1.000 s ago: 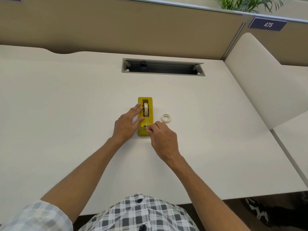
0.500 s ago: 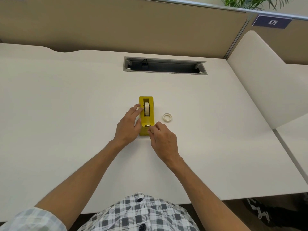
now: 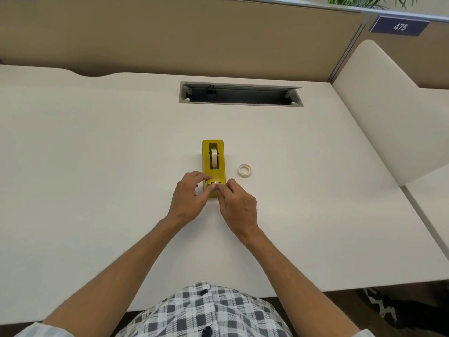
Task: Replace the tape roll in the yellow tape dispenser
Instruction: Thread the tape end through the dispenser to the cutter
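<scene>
The yellow tape dispenser point(image 3: 206, 161) stands lengthwise in the middle of the white desk point(image 3: 97, 166). A pale tape roll point(image 3: 214, 157) sits upright in its slot. A second small white ring, a tape roll or core point(image 3: 244, 170), lies flat on the desk just right of the dispenser. My left hand point(image 3: 189, 200) and my right hand point(image 3: 237, 205) meet at the dispenser's near end, by the cutter. Their fingertips pinch together there, seemingly on the clear tape end, which is too thin to see well.
A grey cable slot point(image 3: 240, 94) is recessed in the desk behind the dispenser. A beige partition point(image 3: 194, 37) runs along the back, and a rounded white divider point(image 3: 388, 113) rises on the right. The desk's front edge is close to my checked shirt.
My left hand has slid from the side of the tape roll back to the dispenser's near end, joining my right hand at the cutter. The dispenser and loose ring stayed put.
</scene>
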A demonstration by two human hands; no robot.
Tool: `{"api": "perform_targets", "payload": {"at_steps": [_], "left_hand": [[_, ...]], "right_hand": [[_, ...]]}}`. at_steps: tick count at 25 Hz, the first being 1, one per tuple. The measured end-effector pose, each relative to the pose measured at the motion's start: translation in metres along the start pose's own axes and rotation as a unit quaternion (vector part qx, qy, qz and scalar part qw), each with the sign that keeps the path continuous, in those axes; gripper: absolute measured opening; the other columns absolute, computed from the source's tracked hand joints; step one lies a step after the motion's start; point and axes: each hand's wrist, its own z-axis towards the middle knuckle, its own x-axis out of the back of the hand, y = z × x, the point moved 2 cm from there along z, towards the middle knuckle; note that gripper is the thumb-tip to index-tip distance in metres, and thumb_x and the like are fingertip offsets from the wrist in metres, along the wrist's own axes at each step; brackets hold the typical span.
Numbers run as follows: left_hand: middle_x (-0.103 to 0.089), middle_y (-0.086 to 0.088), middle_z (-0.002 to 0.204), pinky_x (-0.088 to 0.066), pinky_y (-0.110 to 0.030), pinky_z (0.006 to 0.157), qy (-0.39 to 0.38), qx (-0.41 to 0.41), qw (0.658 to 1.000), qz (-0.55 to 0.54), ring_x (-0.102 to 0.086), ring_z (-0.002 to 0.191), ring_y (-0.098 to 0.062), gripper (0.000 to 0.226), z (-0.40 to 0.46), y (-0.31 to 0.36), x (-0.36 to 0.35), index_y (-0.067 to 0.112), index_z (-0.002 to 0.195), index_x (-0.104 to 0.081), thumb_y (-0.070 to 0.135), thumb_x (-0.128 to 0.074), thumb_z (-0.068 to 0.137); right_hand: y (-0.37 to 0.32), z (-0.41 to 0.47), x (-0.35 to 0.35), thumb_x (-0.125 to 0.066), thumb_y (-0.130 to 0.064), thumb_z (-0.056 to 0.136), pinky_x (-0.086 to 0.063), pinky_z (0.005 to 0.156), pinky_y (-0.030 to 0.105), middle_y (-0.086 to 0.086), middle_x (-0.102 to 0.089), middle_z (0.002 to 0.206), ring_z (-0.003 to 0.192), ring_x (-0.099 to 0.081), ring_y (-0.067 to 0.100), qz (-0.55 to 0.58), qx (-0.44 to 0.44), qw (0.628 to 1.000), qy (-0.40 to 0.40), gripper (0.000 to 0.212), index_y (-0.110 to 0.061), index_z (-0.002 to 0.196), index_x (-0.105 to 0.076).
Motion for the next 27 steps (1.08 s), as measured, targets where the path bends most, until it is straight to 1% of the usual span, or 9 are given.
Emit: {"api": "perform_targets", "payload": {"at_steps": [4, 7, 11, 14, 17, 20, 22, 24, 27], "left_hand": [[-0.067, -0.005, 0.114, -0.054, -0.034, 0.088, -0.005, -0.005, 1.000, 0.019, -0.057, 0.105, -0.015, 0.028, -0.002, 0.000, 0.000, 0.014, 0.112, -0.067, 0.029, -0.065, 0.089], [-0.065, -0.006, 0.118, -0.054, -0.037, 0.090, -0.009, -0.004, 1.000, 0.027, -0.056, 0.108, -0.016, 0.030, -0.004, 0.001, -0.001, 0.013, 0.115, -0.066, 0.028, -0.065, 0.089], [-0.064, -0.007, 0.120, -0.054, -0.041, 0.092, -0.011, -0.002, 1.000, 0.029, -0.056, 0.111, -0.019, 0.031, -0.005, 0.002, -0.001, 0.011, 0.117, -0.065, 0.027, -0.064, 0.090], [-0.064, -0.006, 0.119, -0.053, -0.037, 0.091, -0.009, -0.002, 0.999, 0.036, -0.057, 0.110, -0.018, 0.031, -0.004, 0.004, 0.000, 0.012, 0.115, -0.066, 0.030, -0.064, 0.089], [-0.066, -0.006, 0.116, -0.049, -0.029, 0.088, -0.007, -0.020, 0.997, 0.072, -0.058, 0.108, -0.019, 0.031, -0.003, 0.005, 0.002, 0.012, 0.113, -0.066, 0.032, -0.064, 0.089], [-0.068, -0.009, 0.113, -0.049, -0.029, 0.084, -0.009, -0.067, 0.988, 0.137, -0.061, 0.105, -0.022, 0.032, -0.002, 0.008, 0.005, 0.009, 0.112, -0.067, 0.031, -0.065, 0.088], [-0.070, -0.010, 0.110, -0.052, -0.032, 0.081, -0.009, -0.099, 0.980, 0.173, -0.064, 0.101, -0.024, 0.032, -0.003, 0.010, 0.006, 0.007, 0.110, -0.068, 0.029, -0.067, 0.087], [-0.070, -0.012, 0.107, -0.053, -0.033, 0.079, -0.005, -0.113, 0.975, 0.189, -0.065, 0.098, -0.026, 0.033, -0.003, 0.012, 0.006, 0.005, 0.108, -0.069, 0.028, -0.069, 0.086], [-0.071, -0.013, 0.107, -0.054, -0.032, 0.078, -0.003, -0.117, 0.975, 0.188, -0.066, 0.097, -0.027, 0.033, -0.004, 0.013, 0.006, 0.004, 0.108, -0.069, 0.027, -0.071, 0.084]], "right_hand": [[0.003, -0.004, -0.004, -0.074, -0.019, 0.084, -0.026, 0.046, 0.016, 0.003, -0.059, 0.068, 0.047, -0.048, 0.014, -0.014, 0.013, 0.999, 0.028, 0.010, -0.010, 0.088, -0.071], [0.005, -0.007, -0.007, -0.070, -0.023, 0.088, -0.027, 0.043, 0.018, 0.002, -0.059, 0.069, 0.047, -0.048, 0.015, -0.017, 0.018, 0.999, 0.041, 0.011, -0.011, 0.089, -0.071], [0.006, -0.016, -0.009, -0.069, -0.018, 0.087, -0.036, 0.042, 0.021, 0.001, -0.063, 0.076, 0.051, -0.054, 0.016, -0.020, 0.036, 0.999, 0.027, 0.016, -0.013, 0.102, -0.071], [0.007, -0.023, -0.009, -0.069, -0.016, 0.086, -0.040, 0.042, 0.021, 0.003, -0.066, 0.082, 0.053, -0.057, 0.017, -0.020, 0.042, 0.999, 0.009, 0.025, -0.011, 0.110, -0.069], [0.007, -0.026, -0.010, -0.068, -0.016, 0.086, -0.043, 0.043, 0.021, 0.003, -0.067, 0.085, 0.055, -0.058, 0.017, -0.028, 0.052, 0.998, -0.005, 0.030, -0.011, 0.115, -0.068], [0.010, -0.024, -0.006, -0.068, -0.016, 0.085, -0.048, 0.042, 0.025, 0.002, -0.068, 0.087, 0.057, -0.061, 0.018, -0.006, 0.057, 0.998, 0.004, 0.020, -0.012, 0.105, -0.071], [0.014, -0.020, -0.002, -0.069, -0.018, 0.085, -0.047, 0.043, 0.025, 0.001, -0.069, 0.088, 0.059, -0.061, 0.016, 0.026, 0.023, 0.999, 0.032, 0.014, -0.013, 0.098, -0.072], [0.017, -0.013, 0.000, -0.067, -0.026, 0.088, -0.049, 0.046, 0.025, -0.001, -0.068, 0.095, 0.064, -0.062, 0.013, 0.060, -0.038, 0.997, 0.042, 0.020, -0.015, 0.103, -0.071], [0.021, -0.002, -0.001, -0.063, -0.034, 0.092, -0.052, 0.056, 0.024, -0.004, -0.068, 0.109, 0.080, -0.066, 0.011, 0.061, -0.072, 0.995, -0.013, 0.031, -0.017, 0.118, -0.065]]}}
